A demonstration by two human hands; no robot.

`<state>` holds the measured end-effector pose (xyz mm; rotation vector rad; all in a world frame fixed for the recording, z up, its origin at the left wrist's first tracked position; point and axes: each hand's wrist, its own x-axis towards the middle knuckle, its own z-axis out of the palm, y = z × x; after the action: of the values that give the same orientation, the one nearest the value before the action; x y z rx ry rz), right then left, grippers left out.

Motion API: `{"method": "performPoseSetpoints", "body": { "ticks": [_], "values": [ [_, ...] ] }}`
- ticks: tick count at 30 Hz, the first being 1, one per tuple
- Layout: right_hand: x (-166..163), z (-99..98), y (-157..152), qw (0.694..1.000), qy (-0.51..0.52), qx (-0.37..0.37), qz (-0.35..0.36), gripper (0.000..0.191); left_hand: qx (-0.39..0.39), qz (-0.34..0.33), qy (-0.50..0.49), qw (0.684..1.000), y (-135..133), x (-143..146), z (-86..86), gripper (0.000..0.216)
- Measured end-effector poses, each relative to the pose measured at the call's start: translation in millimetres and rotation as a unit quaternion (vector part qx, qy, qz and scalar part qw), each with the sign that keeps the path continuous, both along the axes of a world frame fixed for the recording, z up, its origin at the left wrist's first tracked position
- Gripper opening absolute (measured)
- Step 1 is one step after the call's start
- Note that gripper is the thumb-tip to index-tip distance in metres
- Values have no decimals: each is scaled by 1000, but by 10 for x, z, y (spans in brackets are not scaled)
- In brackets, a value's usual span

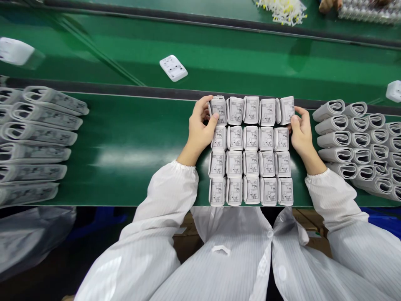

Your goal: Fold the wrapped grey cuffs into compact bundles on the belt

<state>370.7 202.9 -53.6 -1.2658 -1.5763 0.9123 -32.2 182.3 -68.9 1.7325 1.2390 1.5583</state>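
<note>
White end bundles (218, 108) (287, 110) seem pinched by both half-closed hands (200, 128) (302, 131).

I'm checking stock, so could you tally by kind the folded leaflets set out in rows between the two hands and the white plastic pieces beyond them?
Folded leaflets: 20
White plastic pieces: 3
Total: 23
</note>
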Motion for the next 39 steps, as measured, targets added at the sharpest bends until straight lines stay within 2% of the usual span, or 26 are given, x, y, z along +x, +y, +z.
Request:
{"method": "performPoseSetpoints", "body": {
  "ticks": [6, 12, 16, 24, 32, 39],
  "values": [
    [-76, 46, -3, 999, 20, 25, 32, 80, 4, -3, 4, 1000, 1, -5, -25, 74],
    [-51, 45, -20, 1000, -1, 11, 11, 74, 3, -12, 0, 1000, 17, -33, -17, 77],
    [-33, 23, -23, 1000, -6, 22, 16, 77, 27, -11, -8, 1000, 52, -98, -12, 76],
    [-46, 86, -28, 999, -4, 11, 30, 78, 23, -29, -17, 999, 79, -106, 40, 72],
    [-50, 92, -41, 999, -17, 17, 25, 76, 1, -41, -25, 999, 63, -135, 17, 74],
    [-23, 56, -14, 999, -21, 20, 45, 81, 14, -31, 0, 999, 46, -98, -52, 76]
  ]
}}
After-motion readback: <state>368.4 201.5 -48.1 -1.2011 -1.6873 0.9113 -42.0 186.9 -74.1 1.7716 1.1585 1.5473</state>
